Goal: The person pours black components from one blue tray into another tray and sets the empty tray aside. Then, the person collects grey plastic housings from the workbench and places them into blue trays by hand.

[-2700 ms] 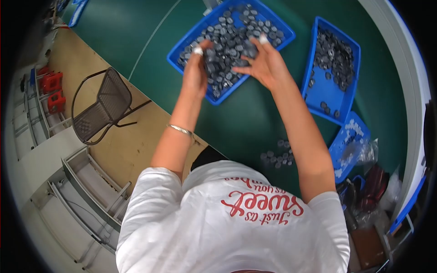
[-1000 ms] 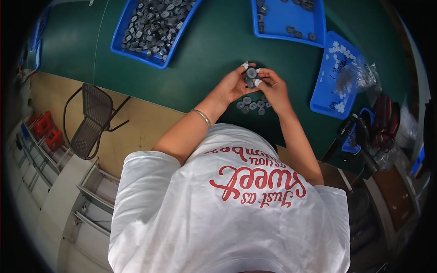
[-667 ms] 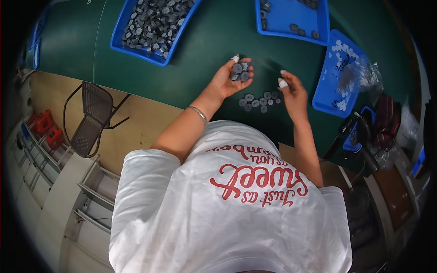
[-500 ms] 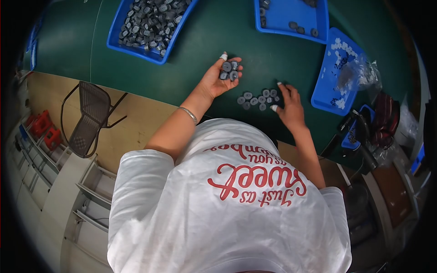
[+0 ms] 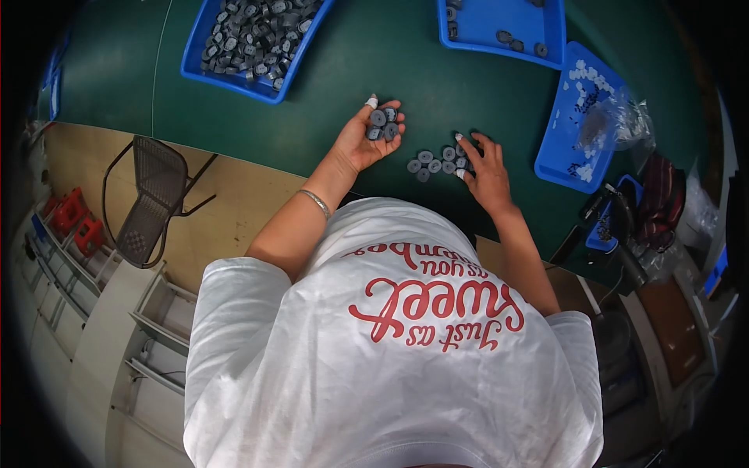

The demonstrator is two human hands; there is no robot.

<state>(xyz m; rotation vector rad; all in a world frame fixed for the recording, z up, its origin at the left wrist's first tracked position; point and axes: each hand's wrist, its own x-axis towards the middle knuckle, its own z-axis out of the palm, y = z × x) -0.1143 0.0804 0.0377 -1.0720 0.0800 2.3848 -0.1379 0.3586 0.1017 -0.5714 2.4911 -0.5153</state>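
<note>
My left hand (image 5: 360, 140) is palm up, its fingers curled round several small dark grey round parts (image 5: 382, 125). White wrapping covers its thumb tip. To the right, my right hand (image 5: 490, 173) is above the green table, thumb and fingers apart around the right end of a loose group of similar grey round parts (image 5: 424, 157). Its thumb and a fingertip also carry white wrapping. Some parts at that end are partly covered by the fingers.
A blue bin (image 5: 279, 95) heaped with grey parts stands at the upper left. Another blue tray (image 5: 538, 23) holds a few parts. At right, a blue tray (image 5: 550, 156) carries small white and black pieces beside a clear plastic bag (image 5: 630, 125). A chair (image 5: 156, 195) stands left.
My right hand has moved left, over the right end of the loose parts, covering some of them. My left hand has shifted slightly left with its handful.
</note>
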